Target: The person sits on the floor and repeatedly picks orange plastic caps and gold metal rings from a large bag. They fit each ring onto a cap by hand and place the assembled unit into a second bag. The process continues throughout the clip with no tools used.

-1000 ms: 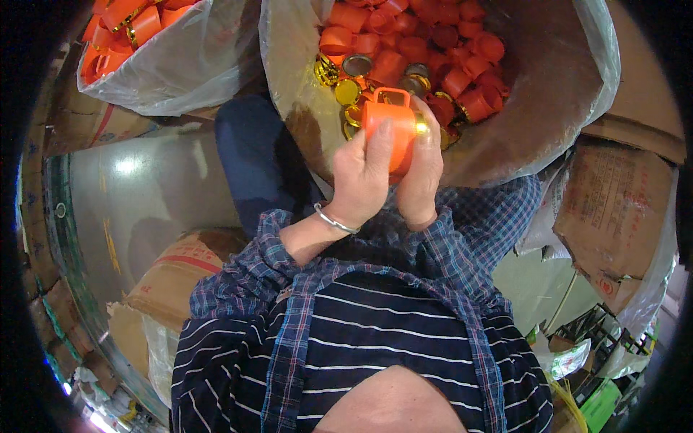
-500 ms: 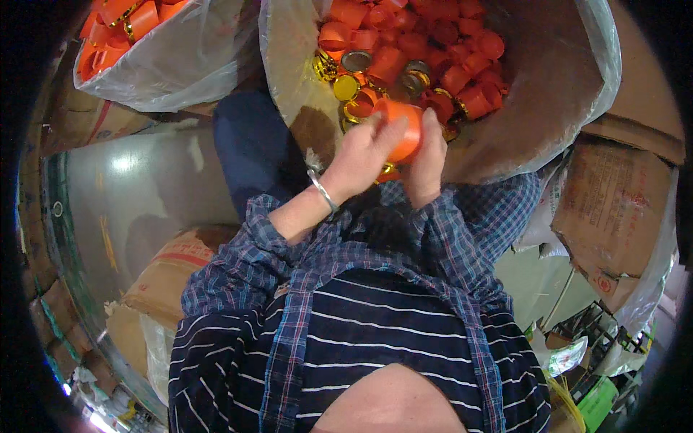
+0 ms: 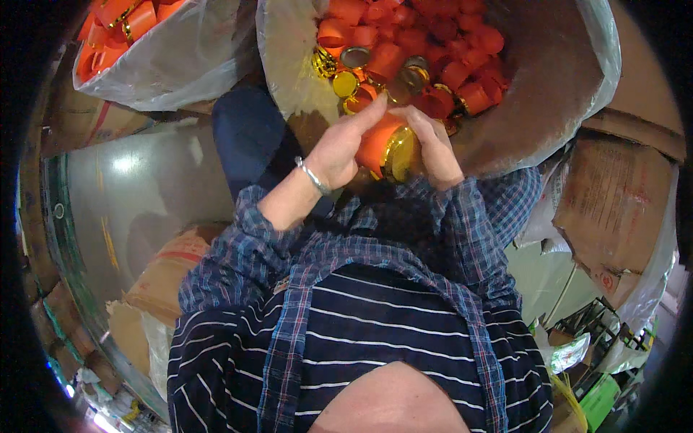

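Between my two hands, low over the near edge of a large plastic-lined box, is an orange cup [image 3: 376, 146] with a gold, shiny end piece [image 3: 399, 153] turned to the right. My left hand [image 3: 345, 146] grips the cup's orange side, its thumb stretched along the top. Fingers of my right hand [image 3: 432, 141] curl over the gold end from the right; its fingertips are partly hidden. Beyond them, a heap of orange cups [image 3: 473, 58] fills part of the box, with loose gold lids [image 3: 345, 84] and silver-coloured round lids [image 3: 355, 57] on it.
The lined box's wall [image 3: 556, 94] curves round in front of me. A clear bag [image 3: 180, 65] of similar orange cups stands at far left. Cardboard boxes lie at my left [image 3: 170, 267] and right [image 3: 613, 209]. My knee [image 3: 249, 144] sits beside the lined box.
The cup has come slightly nearer to me and turned, so its gold end now shows on the right. My left hand has shifted a little left and my right hand re-gripped.
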`<act>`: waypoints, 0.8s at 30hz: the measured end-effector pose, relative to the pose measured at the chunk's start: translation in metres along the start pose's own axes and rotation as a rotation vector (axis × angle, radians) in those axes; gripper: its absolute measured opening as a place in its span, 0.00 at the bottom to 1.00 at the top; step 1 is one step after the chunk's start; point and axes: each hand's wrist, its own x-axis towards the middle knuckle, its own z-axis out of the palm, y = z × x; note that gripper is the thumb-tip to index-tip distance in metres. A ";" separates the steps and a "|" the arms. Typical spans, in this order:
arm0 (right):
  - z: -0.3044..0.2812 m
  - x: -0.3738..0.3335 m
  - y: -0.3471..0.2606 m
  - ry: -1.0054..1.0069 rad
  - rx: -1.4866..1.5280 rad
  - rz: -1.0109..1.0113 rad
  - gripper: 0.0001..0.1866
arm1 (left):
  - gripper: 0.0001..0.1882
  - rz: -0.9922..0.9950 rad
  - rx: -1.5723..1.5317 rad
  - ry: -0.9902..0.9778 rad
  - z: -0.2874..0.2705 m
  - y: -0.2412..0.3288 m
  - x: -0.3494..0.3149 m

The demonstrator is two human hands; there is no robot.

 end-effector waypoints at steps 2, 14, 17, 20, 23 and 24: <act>0.003 -0.004 -0.002 0.126 0.016 -0.001 0.19 | 0.25 0.132 0.493 0.004 0.006 0.001 -0.014; 0.024 -0.038 -0.037 0.254 -0.007 -0.220 0.25 | 0.35 0.575 0.841 0.089 0.049 0.012 -0.059; 0.014 -0.029 -0.023 0.219 0.399 0.011 0.28 | 0.35 0.556 0.727 0.022 0.046 0.004 -0.048; 0.002 -0.020 -0.010 0.048 0.955 0.182 0.29 | 0.24 0.383 0.442 -0.126 0.033 -0.006 -0.037; 0.013 -0.015 0.006 0.359 0.717 0.150 0.29 | 0.17 0.274 0.058 -0.004 0.025 -0.018 -0.024; 0.017 -0.017 0.009 0.407 0.549 0.084 0.28 | 0.16 0.180 -0.086 0.127 0.024 -0.020 -0.021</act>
